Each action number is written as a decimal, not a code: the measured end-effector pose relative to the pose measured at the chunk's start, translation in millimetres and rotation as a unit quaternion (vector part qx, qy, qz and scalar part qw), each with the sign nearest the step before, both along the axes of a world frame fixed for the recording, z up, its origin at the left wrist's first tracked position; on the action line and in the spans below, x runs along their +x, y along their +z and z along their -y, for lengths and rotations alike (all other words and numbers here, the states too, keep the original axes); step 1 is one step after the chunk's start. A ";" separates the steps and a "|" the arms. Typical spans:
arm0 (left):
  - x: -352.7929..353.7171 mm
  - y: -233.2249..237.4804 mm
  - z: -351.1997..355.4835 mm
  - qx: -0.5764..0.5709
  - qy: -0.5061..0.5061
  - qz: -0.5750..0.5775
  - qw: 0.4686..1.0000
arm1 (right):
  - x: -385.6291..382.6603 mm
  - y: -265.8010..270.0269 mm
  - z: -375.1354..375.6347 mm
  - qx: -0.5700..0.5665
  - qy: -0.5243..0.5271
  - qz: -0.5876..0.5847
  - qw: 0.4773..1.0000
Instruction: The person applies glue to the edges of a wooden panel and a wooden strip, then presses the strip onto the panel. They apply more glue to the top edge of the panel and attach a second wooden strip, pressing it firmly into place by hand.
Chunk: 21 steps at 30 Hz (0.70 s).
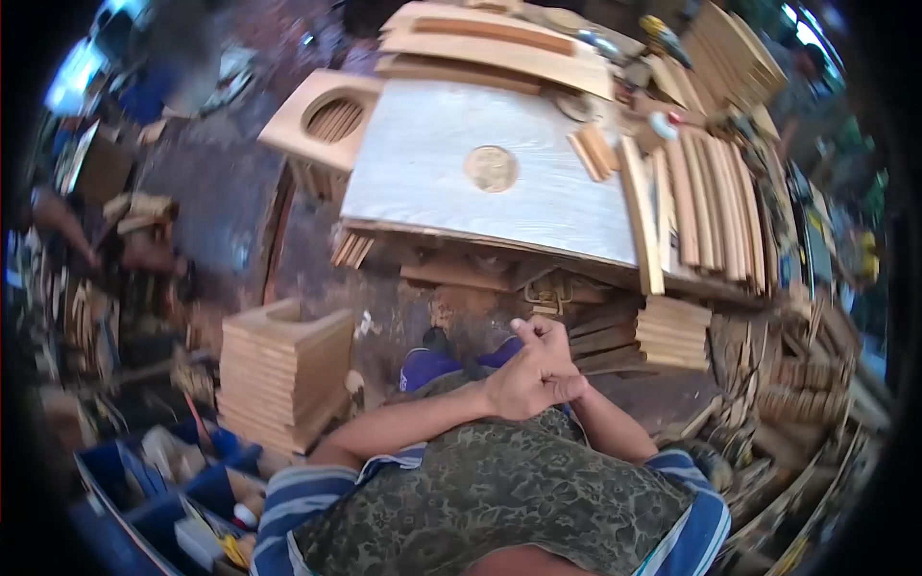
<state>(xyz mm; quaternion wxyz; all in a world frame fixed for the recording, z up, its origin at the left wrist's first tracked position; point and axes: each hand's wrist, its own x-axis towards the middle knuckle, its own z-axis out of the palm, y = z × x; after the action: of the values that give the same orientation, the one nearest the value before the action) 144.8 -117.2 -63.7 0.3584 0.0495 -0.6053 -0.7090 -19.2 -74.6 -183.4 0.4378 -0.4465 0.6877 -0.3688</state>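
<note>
My left hand [526,384] and my right hand [567,387] meet in front of my apron [509,480], below the near edge of the workbench. The left hand lies over the right, its fingers curled and closed against it. Most of my right hand is hidden behind the left, so its fingers are hard to make out. No tool or workpiece shows in either hand. Beyond them, a pale flat board [423,163] covers the bench, with a round wooden disc [491,169] on it.
Stacked cut wooden pieces [259,374] stand at left, beside a blue divided crate [144,518]. A panel with a round hole [288,120] juts past the bench's left side. Wooden strips [715,202] line its right end. At far left is another person's arm [65,226].
</note>
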 end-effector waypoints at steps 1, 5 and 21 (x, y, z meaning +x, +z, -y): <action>16.8 -11.8 3.2 -0.011 0.080 -0.004 0.997 | 38.3 -5.1 11.3 -0.077 -0.037 0.051 0.995; 63.4 20.2 46.8 -0.045 0.035 0.194 0.979 | 51.1 0.9 65.3 -0.020 0.015 0.137 0.990; 38.2 -44.4 111.6 -0.010 -0.162 0.428 0.889 | -0.7 0.8 132.2 -0.126 0.050 -0.052 0.989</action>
<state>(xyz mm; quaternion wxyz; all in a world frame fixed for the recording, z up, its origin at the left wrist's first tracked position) 183.1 -228.8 -108.1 -0.0544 0.2459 -0.7069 -0.6610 -20.0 -206.8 -182.6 0.3591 -0.5506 0.6344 -0.4067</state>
